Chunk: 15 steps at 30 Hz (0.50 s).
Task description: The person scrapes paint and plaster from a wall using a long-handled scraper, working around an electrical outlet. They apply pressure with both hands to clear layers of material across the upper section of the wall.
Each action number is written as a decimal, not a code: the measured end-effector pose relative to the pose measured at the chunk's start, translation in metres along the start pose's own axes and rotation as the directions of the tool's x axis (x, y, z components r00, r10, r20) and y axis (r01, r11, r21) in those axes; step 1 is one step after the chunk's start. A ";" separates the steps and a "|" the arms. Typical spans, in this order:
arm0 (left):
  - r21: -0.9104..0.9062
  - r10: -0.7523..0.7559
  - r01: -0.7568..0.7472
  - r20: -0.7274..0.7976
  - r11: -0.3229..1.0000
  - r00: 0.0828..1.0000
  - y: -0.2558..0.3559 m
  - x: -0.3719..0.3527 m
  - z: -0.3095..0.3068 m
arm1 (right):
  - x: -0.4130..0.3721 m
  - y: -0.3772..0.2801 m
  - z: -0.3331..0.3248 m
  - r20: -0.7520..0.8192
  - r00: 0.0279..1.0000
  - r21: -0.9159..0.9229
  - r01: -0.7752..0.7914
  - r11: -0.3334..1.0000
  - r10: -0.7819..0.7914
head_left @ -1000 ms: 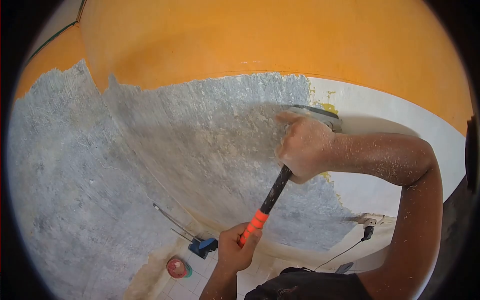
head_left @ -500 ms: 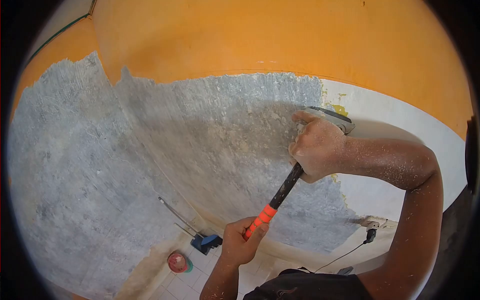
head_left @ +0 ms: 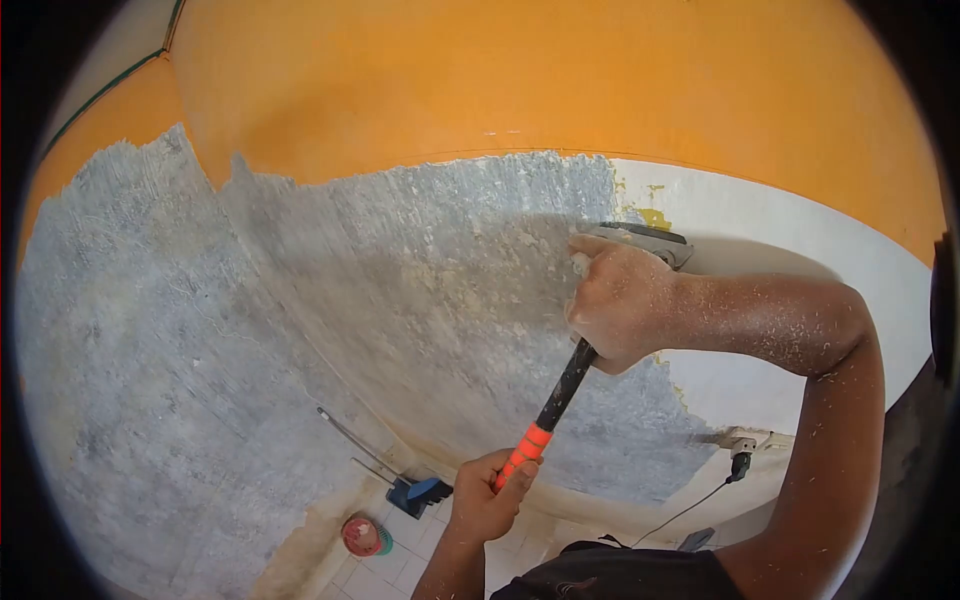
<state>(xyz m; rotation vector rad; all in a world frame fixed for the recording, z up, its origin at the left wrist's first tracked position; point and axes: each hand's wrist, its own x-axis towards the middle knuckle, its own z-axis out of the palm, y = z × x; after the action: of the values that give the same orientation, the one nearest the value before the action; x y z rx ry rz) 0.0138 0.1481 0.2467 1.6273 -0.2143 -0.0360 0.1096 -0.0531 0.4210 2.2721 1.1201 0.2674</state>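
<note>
A long-handled scraper (head_left: 568,385) slants up across the wall, with a black shaft and an orange grip. Around the orange grip at its lower end my left hand (head_left: 490,500) is closed. My right hand (head_left: 622,305), dusted with pale powder, wraps the upper shaft just below the head. The wide grey-and-black head (head_left: 652,240) lies against or close to the wall, where grey bare plaster (head_left: 450,240) meets white paint (head_left: 745,215). Its working edge is hidden from me. Small yellowish paint patches (head_left: 655,217) show just above the head.
Orange paint (head_left: 560,80) covers the upper wall. Low on the right, a plug sits in a wall socket (head_left: 742,447), its cord (head_left: 690,510) trailing down. On the tiled floor (head_left: 370,580) stand a blue dustpan (head_left: 405,497) and a red bucket or basket (head_left: 360,535).
My right hand and the scraper head have shifted slightly left and down in the view. The camera view has also shifted a little. Both hands keep their hold.
</note>
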 end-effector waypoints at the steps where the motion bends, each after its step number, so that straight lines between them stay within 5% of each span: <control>1: -0.011 -0.006 0.006 0.010 1.000 1.000 -0.001 -0.001 0.001 | -0.001 -0.001 0.001 0.030 1.000 0.007 -0.002 1.000 0.002; 15: -0.038 0.029 -0.030 -0.024 0.999 0.999 -0.001 0.012 0.003 | 0.004 0.003 -0.009 -0.032 0.999 -0.058 -0.036 0.998 0.035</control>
<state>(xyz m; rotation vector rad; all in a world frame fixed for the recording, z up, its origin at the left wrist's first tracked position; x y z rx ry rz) 0.0253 0.1435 0.2472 1.5852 -0.2182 0.0014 0.1102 -0.0478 0.4292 2.2448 1.0744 0.3461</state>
